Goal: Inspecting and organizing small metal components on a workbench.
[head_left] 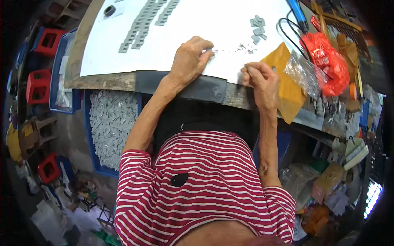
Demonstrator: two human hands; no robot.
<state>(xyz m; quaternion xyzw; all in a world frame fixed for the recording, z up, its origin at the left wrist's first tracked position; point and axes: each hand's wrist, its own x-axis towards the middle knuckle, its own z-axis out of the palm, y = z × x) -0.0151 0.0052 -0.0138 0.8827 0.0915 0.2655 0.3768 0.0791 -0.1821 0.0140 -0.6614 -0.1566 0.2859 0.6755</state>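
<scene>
My left hand (189,59) is over the white sheet (205,24) near the table's front edge. Its thumb and fingertips pinch a small pale rectangular piece (214,50). To its right, my right hand (264,80) hovers at the sheet's edge with curled fingers and the thumb against the index finger. Whatever sits in that pinch is too small to make out. Tiny dark reddish bits (245,49) lie scattered between and beyond my hands. Farther back is a loose cluster of small grey flat pieces (258,29). Similar grey pieces (141,27) stand in slanting rows at the far left.
A yellow-brown envelope (285,82), clear plastic bag (304,74) and red plastic bag (328,63) crowd the table's right side, beside a blue-handled tool (297,14) with black cord. A dark ring (109,10) lies far left. Below the table, a blue bin (88,135) holds many grey pieces.
</scene>
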